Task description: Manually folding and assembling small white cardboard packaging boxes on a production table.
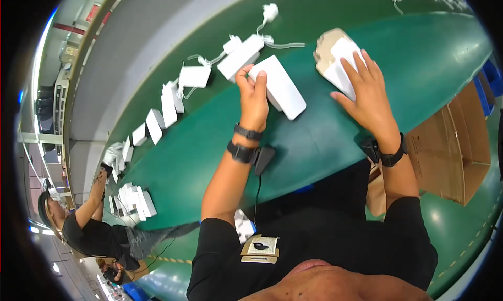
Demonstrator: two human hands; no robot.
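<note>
My left hand (pixel 254 99) grips a white rectangular box (pixel 282 87) by its upper left end, the thumb on top and the fingers at its side. The box is tilted over the green table. To the right, my right hand (pixel 369 94) lies over a white box-shaped piece (pixel 343 48), fingers stretched out and thumb apart. Beneath and beside that piece shows a tan moulded tray (pixel 328 39) with an uneven edge. My palm hides part of the white piece, so I cannot tell how it sits with the tray.
White boxes and adapters with cables (pixel 230 43) line the green table's (pixel 314 138) far side. A stack of white boxes (pixel 137 201) lies at left, near a co-worker (pixel 89 233) with a gloved hand. An open cardboard carton (pixel 445 149) stands at right.
</note>
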